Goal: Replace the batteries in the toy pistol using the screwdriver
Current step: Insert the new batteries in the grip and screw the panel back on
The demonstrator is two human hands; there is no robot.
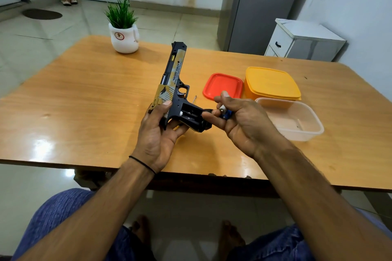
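My left hand [158,131] grips the black-and-tan toy pistol [175,74] above the wooden table, barrel pointing away from me. Its grip is turned to the right with the battery compartment [189,114] uncovered and dark inside. My right hand [239,118] is just right of the grip's end, its fingers closed around blue-and-silver batteries [225,112], with the fingertips touching the grip's end. A thin metal screwdriver tip [194,98] shows on the table behind the pistol; the rest of the tool is hidden.
A red lid [222,86], a shut yellow box [271,83] and an open clear plastic tub [294,118] sit on the table [84,95] to the right. A potted plant [124,32] stands at the far edge. A white cabinet [303,40] is beyond.
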